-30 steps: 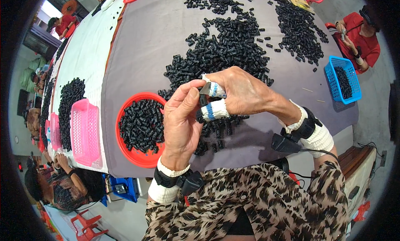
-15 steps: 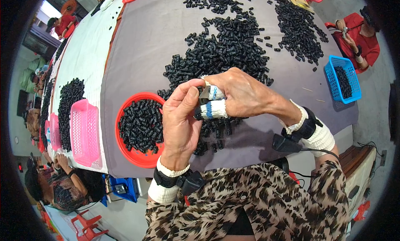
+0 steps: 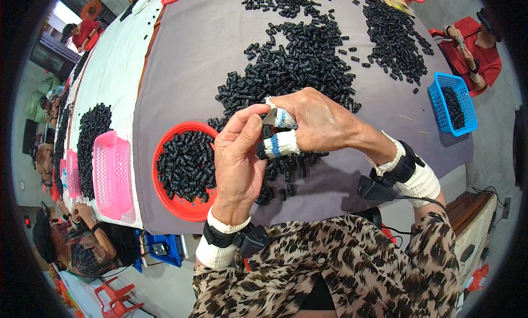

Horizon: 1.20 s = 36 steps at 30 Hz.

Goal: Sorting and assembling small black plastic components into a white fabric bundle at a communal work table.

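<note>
Over the grey cloth (image 3: 187,81), your left hand (image 3: 239,156) pinches a black piece (image 3: 267,132), your right hand (image 3: 322,120) grips a grey blade (image 3: 269,118); piece looks light, firm, slick: best held by its sides.

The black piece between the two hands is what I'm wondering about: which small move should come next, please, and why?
I'd probably have the left hand turn the black piece slightly, because the right hand holds a grey blade-like tool right beside it; whether the two touch is hard to tell.
</note>
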{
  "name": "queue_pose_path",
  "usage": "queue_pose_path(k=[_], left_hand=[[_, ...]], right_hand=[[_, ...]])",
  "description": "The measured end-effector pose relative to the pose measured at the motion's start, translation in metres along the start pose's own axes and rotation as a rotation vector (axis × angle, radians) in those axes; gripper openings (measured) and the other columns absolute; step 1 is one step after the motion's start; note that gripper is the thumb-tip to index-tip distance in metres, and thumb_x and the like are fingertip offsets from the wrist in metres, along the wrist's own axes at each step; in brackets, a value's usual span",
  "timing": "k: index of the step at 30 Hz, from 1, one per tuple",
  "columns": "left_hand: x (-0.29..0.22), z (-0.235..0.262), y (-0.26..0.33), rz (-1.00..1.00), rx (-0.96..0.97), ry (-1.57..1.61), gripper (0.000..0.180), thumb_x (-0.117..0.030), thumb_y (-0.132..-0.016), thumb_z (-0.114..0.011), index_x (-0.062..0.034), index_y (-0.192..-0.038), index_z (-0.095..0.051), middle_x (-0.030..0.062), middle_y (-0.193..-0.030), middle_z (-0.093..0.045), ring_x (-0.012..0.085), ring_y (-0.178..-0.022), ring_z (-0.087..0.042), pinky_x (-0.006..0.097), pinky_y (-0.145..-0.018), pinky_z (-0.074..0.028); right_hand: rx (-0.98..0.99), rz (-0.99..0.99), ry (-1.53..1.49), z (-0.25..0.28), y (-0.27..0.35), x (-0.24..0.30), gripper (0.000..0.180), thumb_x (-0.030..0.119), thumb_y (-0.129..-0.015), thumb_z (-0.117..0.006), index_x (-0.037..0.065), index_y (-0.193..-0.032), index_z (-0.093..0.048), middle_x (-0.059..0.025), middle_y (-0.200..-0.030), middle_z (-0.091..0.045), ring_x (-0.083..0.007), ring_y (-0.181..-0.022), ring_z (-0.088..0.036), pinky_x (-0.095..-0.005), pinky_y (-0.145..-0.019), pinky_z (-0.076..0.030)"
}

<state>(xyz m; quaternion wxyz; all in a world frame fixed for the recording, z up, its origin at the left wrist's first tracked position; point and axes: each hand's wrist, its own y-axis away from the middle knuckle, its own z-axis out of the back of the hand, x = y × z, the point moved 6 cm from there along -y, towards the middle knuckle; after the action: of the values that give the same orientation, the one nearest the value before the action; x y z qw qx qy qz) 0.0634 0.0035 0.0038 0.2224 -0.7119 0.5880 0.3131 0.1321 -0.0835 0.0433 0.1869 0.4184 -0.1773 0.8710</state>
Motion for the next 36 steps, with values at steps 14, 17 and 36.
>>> queue_pose_path(k=[14, 17, 36], left_hand=[[0.003, 0.004, -0.003, 0.046, 0.038, 0.101, 0.025, -0.012, -0.087, -0.056, 0.0002, -0.108, -0.054, 0.0068, -0.091, -0.061, 0.0118, -0.083, -0.058, 0.028, -0.076, -0.048], [0.002, 0.002, -0.003, 0.061, -0.015, 0.022, 0.024, -0.005, -0.081, -0.059, 0.0001, -0.104, -0.055, 0.0055, -0.089, -0.061, 0.0113, -0.081, -0.058, 0.026, -0.073, -0.047], [0.008, 0.009, -0.005, 0.056, 0.056, 0.064, 0.027, -0.013, -0.088, -0.054, 0.0019, -0.11, -0.054, 0.0085, -0.095, -0.061, 0.0146, -0.088, -0.058, 0.028, -0.081, -0.048]], right_hand=[[-0.138, 0.012, -0.051, 0.008, 0.002, 0.005, 0.033, 0.026, -0.066, -0.068, -0.004, -0.072, -0.054, -0.0194, -0.063, -0.056, -0.0311, -0.056, -0.057, -0.0382, -0.053, -0.043], [-0.146, -0.02, -0.042, 0.009, 0.004, 0.001, 0.032, 0.025, -0.065, -0.068, -0.004, -0.072, -0.054, -0.019, -0.062, -0.056, -0.0301, -0.054, -0.055, -0.0374, -0.052, -0.043], [-0.028, -0.056, -0.084, 0.005, 0.002, -0.007, 0.037, 0.031, -0.064, -0.07, -0.002, -0.077, -0.059, -0.015, -0.068, -0.06, -0.0255, -0.06, -0.058, -0.035, -0.057, -0.045]])
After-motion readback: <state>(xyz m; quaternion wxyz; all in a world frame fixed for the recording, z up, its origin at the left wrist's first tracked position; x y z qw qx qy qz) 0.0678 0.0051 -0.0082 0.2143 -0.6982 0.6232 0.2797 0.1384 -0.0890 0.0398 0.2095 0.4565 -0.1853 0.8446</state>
